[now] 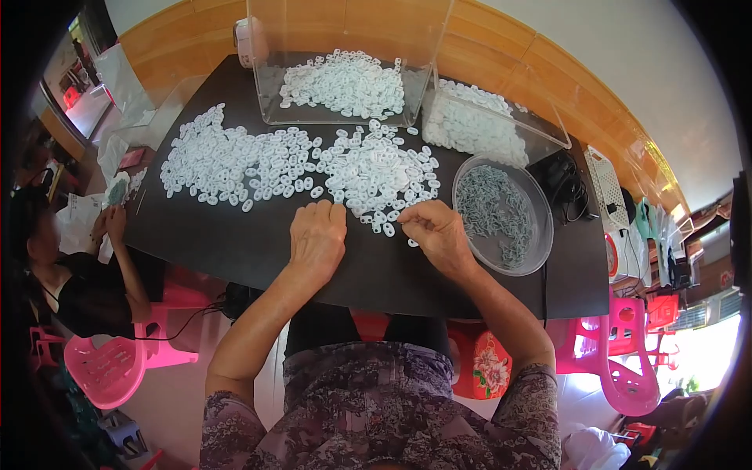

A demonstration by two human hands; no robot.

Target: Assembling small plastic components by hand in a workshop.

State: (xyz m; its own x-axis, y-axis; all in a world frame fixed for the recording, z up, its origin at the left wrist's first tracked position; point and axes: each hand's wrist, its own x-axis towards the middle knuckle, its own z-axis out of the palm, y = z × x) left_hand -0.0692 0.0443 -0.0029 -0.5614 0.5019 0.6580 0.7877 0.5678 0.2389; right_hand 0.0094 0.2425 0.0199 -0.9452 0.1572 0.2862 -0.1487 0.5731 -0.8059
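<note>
My left hand [319, 239] is closed over the dark table, its fingers curled under so that anything in them is hidden. It is just in front of a pile of small white oval pieces with holes [374, 176]. At that pile's right front edge, my right hand [435, 233] is closed in a pinch. Whatever lies between its fingertips is too small to make out. One loose white oval piece [388, 229] lies between my hands. To the right of my right hand stands a round clear tub [544, 235] with many small grey-green pieces [492, 207].
A wider pile of white pieces [227, 160] spreads left. Behind are two clear bins [342, 120], [558, 135] of white pieces. A black cabled device [560, 176] sits right of the tub. Another person [86, 266] sits at the left. Pink chairs [106, 372] flank the table [227, 243].
</note>
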